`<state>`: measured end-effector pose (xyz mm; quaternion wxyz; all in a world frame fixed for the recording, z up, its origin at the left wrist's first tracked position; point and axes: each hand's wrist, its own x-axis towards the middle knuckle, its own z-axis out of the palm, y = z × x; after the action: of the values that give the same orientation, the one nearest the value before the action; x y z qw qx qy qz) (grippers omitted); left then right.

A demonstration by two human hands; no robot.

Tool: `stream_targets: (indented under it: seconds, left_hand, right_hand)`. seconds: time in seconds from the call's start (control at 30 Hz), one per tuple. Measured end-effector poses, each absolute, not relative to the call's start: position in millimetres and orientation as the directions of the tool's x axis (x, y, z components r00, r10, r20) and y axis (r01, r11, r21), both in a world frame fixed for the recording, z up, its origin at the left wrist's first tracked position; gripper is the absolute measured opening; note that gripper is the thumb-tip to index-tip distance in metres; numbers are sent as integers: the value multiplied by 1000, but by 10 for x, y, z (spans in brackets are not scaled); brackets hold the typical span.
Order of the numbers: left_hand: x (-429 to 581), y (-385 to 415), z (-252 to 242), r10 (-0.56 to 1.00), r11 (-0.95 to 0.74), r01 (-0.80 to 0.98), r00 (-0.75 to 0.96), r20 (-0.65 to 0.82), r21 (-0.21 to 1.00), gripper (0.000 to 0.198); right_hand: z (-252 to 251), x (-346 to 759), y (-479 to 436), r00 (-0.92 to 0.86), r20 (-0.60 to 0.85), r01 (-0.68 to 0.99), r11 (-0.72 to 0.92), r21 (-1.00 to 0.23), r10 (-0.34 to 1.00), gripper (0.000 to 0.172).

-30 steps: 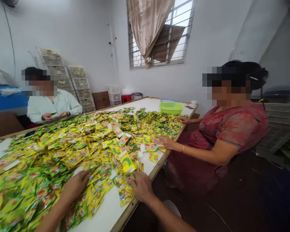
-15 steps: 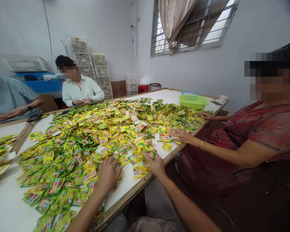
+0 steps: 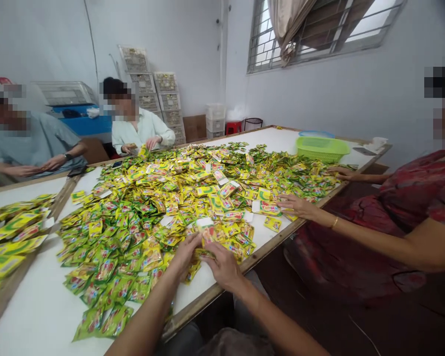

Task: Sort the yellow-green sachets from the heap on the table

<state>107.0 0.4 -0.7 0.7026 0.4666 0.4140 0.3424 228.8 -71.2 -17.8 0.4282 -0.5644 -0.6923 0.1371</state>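
My two hands are close together above the near edge of the pile. Between them stands a small printed carton (image 3: 207, 232) with a white flap at its top end. My left hand (image 3: 185, 254) is closed at the carton's left side, fingertips against it. On the other side my right hand (image 3: 224, 267) is closed with its fingers at the carton's lower part; a green-yellow sachet seems to show under the fingers, partly hidden. Around both hands lie many yellow and green sachets (image 3: 114, 247). Several flat yellow cartons (image 3: 218, 200) rest on top of the heap.
The white table (image 3: 29, 316) has a raised wooden edge (image 3: 252, 257). A co-worker's hand (image 3: 300, 205) rests by the sachets at right. A green basket (image 3: 321, 148) stands at the far right. Two people sit across the table. More yellow cartons (image 3: 11, 247) lie at left.
My hands have come together; the left was spread over the sachets, the right held a yellow carton. The carton now stands between both. The view has turned left.
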Motion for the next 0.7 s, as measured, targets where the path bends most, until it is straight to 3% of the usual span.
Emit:
stream_targets:
  seconds: [0.1, 0.2, 0.27, 0.37, 0.43, 0.53, 0.63, 0.7]
  left_hand:
    - [1052, 0, -20, 873, 374, -171, 398, -283, 912, 39]
    - [938, 52, -3, 847, 360, -120, 458, -270, 925, 38]
    - [798, 103, 26, 866, 267, -56, 452, -214, 962, 37]
    - [550, 169, 81, 917, 44, 87, 393, -75, 995, 36]
    - [413, 190, 114, 912, -61, 189, 411, -23, 980, 34]
    - [292, 186, 144, 891, -141, 256, 454, 10, 956, 30]
    - [221, 168, 134, 898, -140, 216, 439, 32, 966, 32]
    - [176, 169, 111, 913, -116, 179, 407, 34, 977, 34]
  right_hand:
    - [-229, 2139, -775, 34, 361, 590, 273, -760, 932, 22]
    - [-210, 2123, -787, 82, 235, 444, 176, -879, 969, 22]
    - [-147, 2172, -770, 112, 150, 312, 109, -944, 982, 25]
    - [39, 2274, -652, 314, 107, 201, 44, -979, 943, 32]
    - [209, 2310, -493, 415, 183, 258, 77, -963, 891, 33]
    - [430, 2268, -208, 263, 324, 392, 207, -896, 909, 28]
    - [488, 2168, -9, 30, 274, 541, 215, -813, 961, 20]
    - [445, 2120, 51, -28, 221, 628, 189, -755, 975, 18]
